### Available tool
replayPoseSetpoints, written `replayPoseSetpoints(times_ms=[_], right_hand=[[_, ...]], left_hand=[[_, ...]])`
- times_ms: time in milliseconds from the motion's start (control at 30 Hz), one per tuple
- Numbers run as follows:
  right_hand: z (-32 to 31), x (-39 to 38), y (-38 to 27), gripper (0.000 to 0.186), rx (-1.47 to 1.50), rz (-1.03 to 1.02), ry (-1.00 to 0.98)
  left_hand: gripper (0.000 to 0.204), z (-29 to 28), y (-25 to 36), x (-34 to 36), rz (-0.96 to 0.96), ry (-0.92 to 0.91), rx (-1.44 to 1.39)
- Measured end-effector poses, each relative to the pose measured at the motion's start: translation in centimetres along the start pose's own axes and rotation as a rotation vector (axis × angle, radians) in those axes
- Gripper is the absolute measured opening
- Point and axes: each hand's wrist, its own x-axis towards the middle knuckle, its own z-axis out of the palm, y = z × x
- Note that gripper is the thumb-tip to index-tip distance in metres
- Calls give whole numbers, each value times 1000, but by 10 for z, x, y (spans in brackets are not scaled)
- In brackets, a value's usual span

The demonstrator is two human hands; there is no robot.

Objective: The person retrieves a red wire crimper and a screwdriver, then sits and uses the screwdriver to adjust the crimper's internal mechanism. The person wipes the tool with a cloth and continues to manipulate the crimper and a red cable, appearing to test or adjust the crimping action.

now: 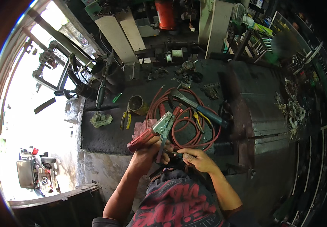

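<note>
My left hand (148, 151) grips a large metal clamp (165, 123) with a red handle (140, 139), held above the near edge of the dark bench (99, 140). My right hand (197, 159) is closed on a slim dark tool (178, 154), probably a screwdriver, at the lower part of the clamp. Behind the clamp lie a coiled red cable (182, 140), a hammer (212, 115) with a blue handle, yellow-handled pliers (200, 123) and pink cloth (140, 128). Another pair of yellow pliers (124, 121) rests beside a rusty can (137, 104).
A crumpled rag (100, 120) and a green-handled tool (117, 97) sit on the bench's left. Metal parts (188, 77) lie at the back, greasy parts (294, 113) at the right. Outside the bright opening on the left is a parked vehicle (35, 174).
</note>
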Motion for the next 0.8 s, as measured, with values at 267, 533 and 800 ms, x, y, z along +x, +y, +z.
replayPoseSetpoints(times_ms=[267,533,800], right_hand=[[9,-20,-61,33,-485,96,102],[20,-22,-44,31,-593,-142,246],[-4,-4,21,32,31,16,-119]], left_hand=[[32,-13,-7,3,256,-144,289],[35,-17,-10,7,-100,-116,-148],[25,-2,-25,3,72,-452,87]])
